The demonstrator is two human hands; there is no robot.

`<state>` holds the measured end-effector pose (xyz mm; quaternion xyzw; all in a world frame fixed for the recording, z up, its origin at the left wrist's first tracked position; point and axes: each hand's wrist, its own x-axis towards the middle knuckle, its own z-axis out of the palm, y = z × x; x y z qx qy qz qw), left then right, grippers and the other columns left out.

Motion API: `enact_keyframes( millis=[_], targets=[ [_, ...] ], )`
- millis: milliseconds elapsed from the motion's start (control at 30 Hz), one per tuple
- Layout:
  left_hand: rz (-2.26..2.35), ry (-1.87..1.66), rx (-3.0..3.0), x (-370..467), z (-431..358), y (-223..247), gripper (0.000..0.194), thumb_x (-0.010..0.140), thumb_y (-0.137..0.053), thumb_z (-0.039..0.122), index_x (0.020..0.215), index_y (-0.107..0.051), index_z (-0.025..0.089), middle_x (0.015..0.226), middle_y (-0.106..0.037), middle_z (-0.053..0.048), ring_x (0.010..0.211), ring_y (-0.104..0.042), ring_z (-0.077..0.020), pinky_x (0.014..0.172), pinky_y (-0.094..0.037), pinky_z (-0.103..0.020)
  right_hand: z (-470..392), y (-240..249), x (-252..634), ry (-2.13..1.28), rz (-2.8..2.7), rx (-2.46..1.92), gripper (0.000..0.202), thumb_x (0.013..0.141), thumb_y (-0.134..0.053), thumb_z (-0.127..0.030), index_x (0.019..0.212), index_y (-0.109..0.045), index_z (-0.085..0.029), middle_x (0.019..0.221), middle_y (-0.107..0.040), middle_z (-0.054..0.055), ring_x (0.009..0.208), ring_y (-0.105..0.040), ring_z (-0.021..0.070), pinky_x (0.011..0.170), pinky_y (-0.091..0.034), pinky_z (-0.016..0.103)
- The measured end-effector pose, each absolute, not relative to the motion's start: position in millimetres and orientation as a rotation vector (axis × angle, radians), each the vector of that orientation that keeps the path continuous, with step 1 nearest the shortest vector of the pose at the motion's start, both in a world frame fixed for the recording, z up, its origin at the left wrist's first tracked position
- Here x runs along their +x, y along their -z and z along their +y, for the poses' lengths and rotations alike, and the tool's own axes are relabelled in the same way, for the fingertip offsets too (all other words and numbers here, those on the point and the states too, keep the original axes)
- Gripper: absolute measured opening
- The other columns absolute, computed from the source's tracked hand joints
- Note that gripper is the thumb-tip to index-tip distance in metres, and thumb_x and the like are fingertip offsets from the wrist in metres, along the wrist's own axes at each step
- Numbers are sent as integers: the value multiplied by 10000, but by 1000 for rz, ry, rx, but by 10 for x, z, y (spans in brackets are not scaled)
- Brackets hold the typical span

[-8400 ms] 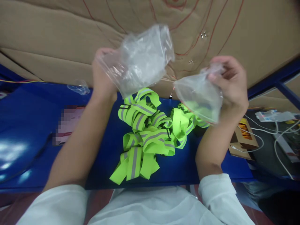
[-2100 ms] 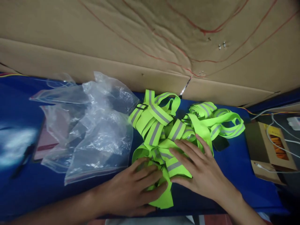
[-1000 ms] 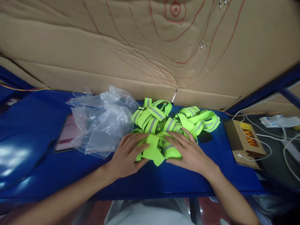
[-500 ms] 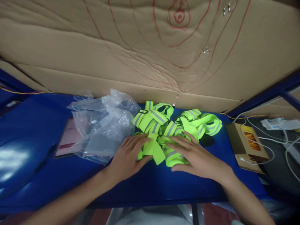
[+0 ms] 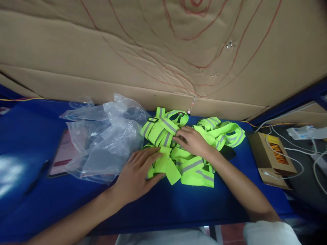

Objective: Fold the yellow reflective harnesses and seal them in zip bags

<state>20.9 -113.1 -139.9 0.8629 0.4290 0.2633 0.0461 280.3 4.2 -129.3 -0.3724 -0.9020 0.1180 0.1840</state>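
At the left of the blue table (image 5: 158, 209), we see one dark cable (image 5: 37, 180) beside one flat, dark-edged panel (image 5: 60, 154) with pink and dark red bands; any lettering on it is too blurred for us to read. Clear plastic bags (image 5: 109, 143) partly cover its right side, overlapping so much that we cannot count them. Just right of the bags, our left hand (image 5: 136, 168) cups the front left of a heap of reflective straps (image 5: 196, 166), thumb and fingers apart around the loose ends; we cannot say how firmly they grip. The straps lie mid-table, bright yellow-green with grey stripes, too tangled to number, and one black buckle (image 5: 153, 119) shows at their upper left. Our right hand (image 5: 191, 139) lies over the middle of the heap, fingers curled and narrow, though whether they pinch any strap we cannot tell. Behind, the cardboard wall (image 5: 127, 68) bears red hand-drawn rings, with two metal pins (image 5: 229, 44) side by side. Farther right, we find one cardboard box (image 5: 262, 153) with orange contents in its opening, white cables (image 5: 300, 149) and one white device (image 5: 304, 132).
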Motion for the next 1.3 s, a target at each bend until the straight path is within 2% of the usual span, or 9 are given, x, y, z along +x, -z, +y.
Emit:
enact_keyframes(
  millis=[367,533,767,900,1000,1100,1167,1233,1300],
  targets=[
    [1283,-1162,2598,153,-1188,1351,416,994,-696,193,1367,-513,167,1327,-675,-199,1193,-684,-305,935,-589,-445,-1,1262,2832,-349,-2545,-1000,242,1101,-564,-315,954,-677,-160,880,-648,54,831,-591,197,817,-441,322],
    [1224,-1264,2588,133,-1204,1371,407,992,-697,236,1359,-521,222,1306,-669,-177,1187,-691,-308,902,-609,-455,-25,1279,2836,-344,-2534,-996,233,1097,-571,-312,959,-681,-160,886,-651,58,831,-588,201,810,-446,332],
    [1301,-1259,2469,140,-1192,1435,537,941,-709,150,1401,-460,270,1421,-581,-182,1338,-608,-341,1035,-589,-544,2,1224,2886,-361,-2507,-966,191,1093,-573,-306,1012,-693,-181,1000,-687,82,949,-639,227,887,-536,381],
    [1314,-1156,2489,177,-1209,1387,544,964,-727,223,1420,-430,251,1478,-510,-202,1383,-559,-354,1097,-563,-569,-22,1037,2882,-111,-2472,-944,176,1091,-553,-261,1119,-705,-176,1196,-697,128,1144,-661,273,1174,-469,522],
    [1370,-864,2439,192,-1212,1352,660,983,-717,411,1528,-378,255,1587,-426,-214,1462,-493,-403,1130,-536,-625,-147,833,2813,-131,-2533,-899,230,1107,-530,-286,1175,-708,-156,1227,-714,137,1186,-667,279,1107,-529,469],
    [1458,-539,2395,202,-1194,1348,881,931,-758,560,1623,-284,291,1654,-394,-195,1504,-461,-437,1148,-512,-674,-350,703,2730,-384,-2703,-845,422,1074,-615,-466,1363,-654,-161,1336,-715,129,1266,-663,285,1131,-528,472],
    [1501,-437,2391,202,-1176,1342,1005,872,-826,573,1644,-235,317,1665,-413,-173,1515,-461,-432,1159,-506,-674,-472,694,2697,-558,-2840,-853,819,950,-739,-622,1572,-496,-148,1534,-612,161,1417,-587,330,1253,-433,551],
    [1515,-370,2373,190,-1165,1316,1084,821,-887,538,1645,-210,343,1669,-431,-147,1520,-466,-414,1168,-511,-657,-538,730,2694,-669,-2937,-903,1102,860,-823,-651,1685,-322,-121,1677,-447,193,1547,-462,357,1343,-297,594],
    [1525,-313,2344,170,-1167,1274,1128,783,-932,469,1641,-207,362,1672,-435,-128,1519,-474,-398,1174,-517,-638,-539,779,2714,-728,-2984,-955,1097,876,-845,-577,1705,-289,-120,1724,-359,189,1606,-379,342,1381,-220,572]
  ],
)
